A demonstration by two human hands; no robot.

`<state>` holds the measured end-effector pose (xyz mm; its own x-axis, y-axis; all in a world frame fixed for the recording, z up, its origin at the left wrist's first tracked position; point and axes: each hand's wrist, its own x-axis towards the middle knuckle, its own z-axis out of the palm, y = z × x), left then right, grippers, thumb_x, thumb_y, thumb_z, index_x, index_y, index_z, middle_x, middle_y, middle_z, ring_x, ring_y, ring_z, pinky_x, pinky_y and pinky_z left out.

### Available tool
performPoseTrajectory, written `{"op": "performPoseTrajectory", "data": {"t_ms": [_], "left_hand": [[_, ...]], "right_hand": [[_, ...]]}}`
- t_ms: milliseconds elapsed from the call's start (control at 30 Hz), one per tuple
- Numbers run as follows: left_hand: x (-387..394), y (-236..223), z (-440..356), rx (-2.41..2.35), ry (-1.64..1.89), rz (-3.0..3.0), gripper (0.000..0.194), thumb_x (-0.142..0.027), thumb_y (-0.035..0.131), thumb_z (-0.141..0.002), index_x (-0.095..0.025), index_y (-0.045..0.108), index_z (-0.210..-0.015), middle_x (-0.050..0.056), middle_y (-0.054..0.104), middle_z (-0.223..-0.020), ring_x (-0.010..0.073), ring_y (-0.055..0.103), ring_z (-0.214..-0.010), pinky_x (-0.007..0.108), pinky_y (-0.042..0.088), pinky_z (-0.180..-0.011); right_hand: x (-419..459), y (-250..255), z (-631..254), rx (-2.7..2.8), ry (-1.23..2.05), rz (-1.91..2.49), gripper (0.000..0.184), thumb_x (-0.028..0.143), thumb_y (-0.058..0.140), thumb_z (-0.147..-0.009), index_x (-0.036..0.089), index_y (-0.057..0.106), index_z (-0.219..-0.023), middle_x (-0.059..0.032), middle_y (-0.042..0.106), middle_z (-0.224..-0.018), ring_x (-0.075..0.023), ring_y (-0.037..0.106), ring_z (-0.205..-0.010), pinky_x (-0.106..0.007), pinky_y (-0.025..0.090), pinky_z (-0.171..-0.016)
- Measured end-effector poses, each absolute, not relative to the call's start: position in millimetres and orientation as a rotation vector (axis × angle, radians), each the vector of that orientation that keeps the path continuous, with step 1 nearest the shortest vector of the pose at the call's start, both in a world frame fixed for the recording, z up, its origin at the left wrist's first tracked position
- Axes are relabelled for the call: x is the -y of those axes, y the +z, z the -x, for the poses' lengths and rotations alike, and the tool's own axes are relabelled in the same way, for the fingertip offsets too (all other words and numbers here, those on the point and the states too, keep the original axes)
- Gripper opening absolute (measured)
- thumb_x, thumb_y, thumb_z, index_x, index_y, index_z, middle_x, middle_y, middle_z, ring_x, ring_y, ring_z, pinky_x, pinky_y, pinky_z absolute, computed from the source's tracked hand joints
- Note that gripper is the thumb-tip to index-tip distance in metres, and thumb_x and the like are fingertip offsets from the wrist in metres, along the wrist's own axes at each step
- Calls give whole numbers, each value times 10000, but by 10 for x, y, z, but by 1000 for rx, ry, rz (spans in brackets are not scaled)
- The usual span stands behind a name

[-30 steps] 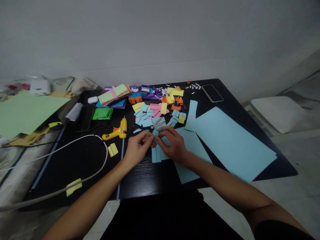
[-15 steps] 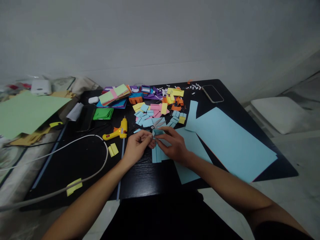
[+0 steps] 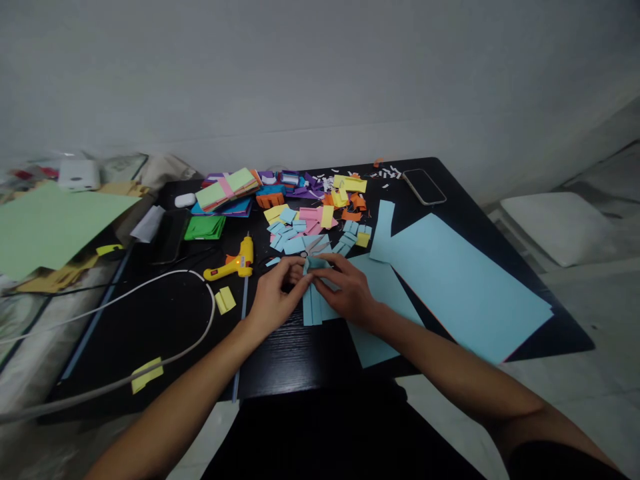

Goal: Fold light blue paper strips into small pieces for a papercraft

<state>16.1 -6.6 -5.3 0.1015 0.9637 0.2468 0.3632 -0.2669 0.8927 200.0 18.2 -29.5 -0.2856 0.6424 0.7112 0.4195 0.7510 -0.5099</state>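
Note:
Between my two hands is a small folded piece of light blue paper (image 3: 316, 263), its edges standing up. My left hand (image 3: 277, 291) pinches its left side between thumb and fingers. From the right, my right hand (image 3: 347, 288) grips it, thumb below and fingers along the top. Just under the hands, creased light blue strips (image 3: 313, 308) lie on the table. A pair of scissors (image 3: 320, 245) rests behind the hands, its handles partly hidden. Beyond it are many small folded light blue pieces (image 3: 287, 233).
A yellow glue gun (image 3: 235, 261) lies left of my hands, near a white cable (image 3: 213, 320). Large light blue sheets (image 3: 465, 287) cover the right side. A phone (image 3: 425, 187) lies at the back right. Yellow, pink and orange paper pieces (image 3: 313, 215) and a coloured paper stack (image 3: 227, 190) sit behind.
The folded blue paper has opened up between my fingers, its edges now raised. My left thumb has shifted right against it. Other things on the table have stayed put.

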Motion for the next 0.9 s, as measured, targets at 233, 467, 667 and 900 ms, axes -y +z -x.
{"op": "performPoseTrajectory", "data": {"t_ms": [233, 467, 667, 900], "left_hand": [[64, -80, -119, -1372, 1141, -1898, 210, -278, 598, -998, -183, 669, -1171, 42, 761, -925, 165, 731, -800, 287, 584, -761], [67, -70, -124, -1387, 1172, -1897, 243, -221, 607, -970, -168, 693, -1191, 46, 776, -926, 163, 739, -771, 284, 599, -743], [71, -56, -126, -1411, 1183, -1970, 247, -190, 613, -954, -171, 704, -1183, 35, 785, -919, 147, 735, -755, 257, 600, -729], [72, -76, -124, -1375, 1190, -2071, 251, -185, 613, -964, -170, 698, -1200, 61, 796, -992, 167, 759, -832, 276, 610, -770]], "right_hand": [[-179, -295, -1999, 1890, 370, 843, 189, 232, 655, -990, 260, 722, -1165, -93, 709, -1183, -232, 711, -1120, -394, 644, -957], [-140, -251, -1976, 1700, 789, 913, 462, 248, 733, -921, 291, 596, -1360, -71, 717, -1219, -208, 734, -994, -381, 662, -884], [-182, -226, -1950, 1500, 1287, 943, 362, 298, 778, -842, 255, 677, -1187, -58, 735, -1160, -219, 728, -1037, -375, 627, -900], [-183, -224, -1910, 1359, 1437, 931, 312, 320, 690, -874, 228, 658, -1170, 8, 680, -809, -164, 696, -738, -341, 609, -748]]}}
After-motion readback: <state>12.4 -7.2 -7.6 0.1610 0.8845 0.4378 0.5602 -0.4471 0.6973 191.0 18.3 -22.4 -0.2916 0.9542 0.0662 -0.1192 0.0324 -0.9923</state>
